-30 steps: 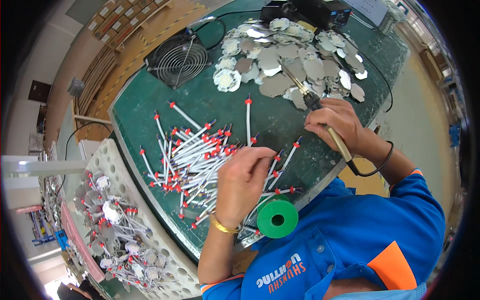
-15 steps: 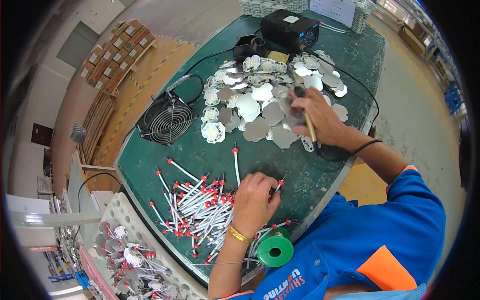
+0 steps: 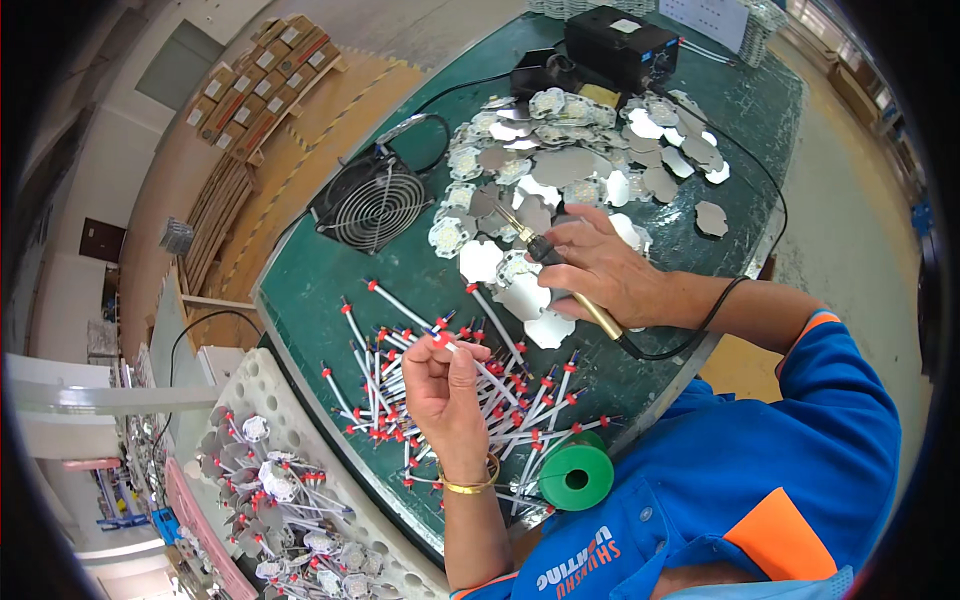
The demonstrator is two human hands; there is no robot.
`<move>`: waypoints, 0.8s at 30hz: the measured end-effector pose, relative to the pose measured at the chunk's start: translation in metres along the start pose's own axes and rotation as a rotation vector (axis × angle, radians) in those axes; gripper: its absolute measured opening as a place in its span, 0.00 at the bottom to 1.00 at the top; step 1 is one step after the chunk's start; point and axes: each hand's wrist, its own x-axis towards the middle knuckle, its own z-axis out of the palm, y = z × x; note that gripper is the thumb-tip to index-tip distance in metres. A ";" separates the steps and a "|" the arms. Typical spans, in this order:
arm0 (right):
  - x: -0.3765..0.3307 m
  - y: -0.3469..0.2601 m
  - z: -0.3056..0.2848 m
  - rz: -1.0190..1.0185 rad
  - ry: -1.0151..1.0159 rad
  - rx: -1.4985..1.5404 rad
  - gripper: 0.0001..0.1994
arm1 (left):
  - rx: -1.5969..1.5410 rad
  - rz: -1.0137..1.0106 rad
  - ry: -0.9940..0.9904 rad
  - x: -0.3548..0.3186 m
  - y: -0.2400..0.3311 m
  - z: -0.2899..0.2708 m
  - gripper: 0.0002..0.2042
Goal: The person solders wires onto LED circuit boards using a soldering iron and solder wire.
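Closest in, one green spool (image 3: 576, 473) sits by the table edge (image 3: 300, 345), and the left hand (image 3: 447, 388) pinches one white wire with red ends (image 3: 462, 349) between thumb and fingertips, just above a big messy pile of the same wires (image 3: 440, 400), too many and too tangled to count. A bit farther, the right hand (image 3: 598, 270) has its fingers wrapped tight around one soldering iron (image 3: 545, 256), its tip down on the silver plates (image 3: 560, 190). These overlap, so counting them is hard, and behind them stand one round fan (image 3: 373, 207) and one black box (image 3: 622, 45).

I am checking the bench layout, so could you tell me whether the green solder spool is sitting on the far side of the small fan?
No, the green solder spool sits at the near table edge by the person, while the small fan stands farther off.
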 end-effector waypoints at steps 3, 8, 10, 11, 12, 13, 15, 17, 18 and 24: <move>0.012 -0.007 -0.003 -0.067 -0.034 -0.084 0.22 | -0.028 -0.035 0.034 0.003 0.002 -0.003 0.14; 0.022 -0.012 0.010 -0.195 -0.137 -0.100 0.15 | -0.023 -0.120 -0.003 0.001 -0.003 -0.008 0.15; 0.025 -0.015 0.017 -0.267 -0.132 -0.125 0.12 | -0.027 -0.146 0.001 0.001 -0.003 -0.010 0.14; 0.026 -0.014 0.020 -0.276 -0.130 -0.124 0.12 | -0.031 -0.174 -0.007 0.001 -0.003 -0.011 0.14; 0.024 -0.013 0.022 -0.274 -0.122 -0.137 0.11 | -0.043 -0.176 -0.011 0.001 -0.001 -0.010 0.13; 0.023 -0.011 0.024 -0.271 -0.113 -0.150 0.10 | -0.042 -0.171 -0.005 0.000 -0.001 -0.011 0.13; 0.026 -0.012 0.025 -0.299 0.016 -0.074 0.08 | -0.115 -0.246 -0.001 -0.002 -0.002 -0.012 0.13; 0.024 -0.023 0.019 -0.159 0.146 -0.003 0.08 | -0.150 -0.279 0.016 -0.004 0.005 -0.010 0.12; 0.028 -0.030 0.016 -0.100 0.219 0.101 0.11 | -0.125 -0.299 -0.036 -0.005 0.008 -0.010 0.11; 0.036 -0.060 0.017 0.149 0.464 0.373 0.15 | -0.005 -0.324 -0.105 -0.019 0.014 -0.009 0.11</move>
